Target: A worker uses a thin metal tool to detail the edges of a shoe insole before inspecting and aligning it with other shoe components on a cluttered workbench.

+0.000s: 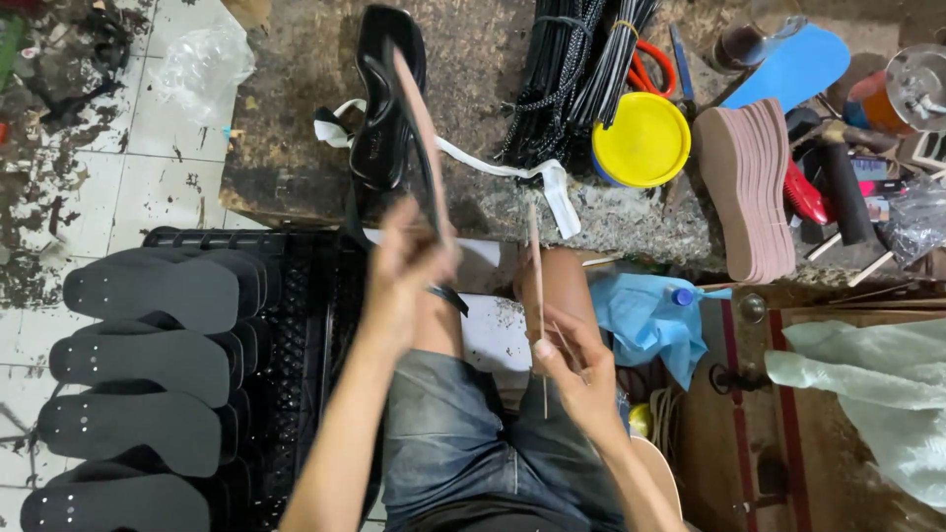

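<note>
Sandal sole, thin, flat and tan on its edge, stands tilted on end above the person's lap, gripped at its lower end by the left hand, whose fingers are closed around it and blurred. Black straps hang from the sole beside that hand. The right hand is closed on a slim wooden stick that points up, just to the right of the sole and apart from it.

Below both hands lie knees in faded denim shorts. Ahead is a rough, stained stone workbench carrying a glossy black sandal, a white ribbon, a bundle of black cord, a tin with a round yellow lid, a leaning stack of pinkish foam soles, a blue insole and a hammer.

To the left, matte black rubber soles with small punched holes are stacked in rows on a black plastic crate. Crumpled blue cloth lies by the right knee, and the white floor tiles are grimy and flaking
</note>
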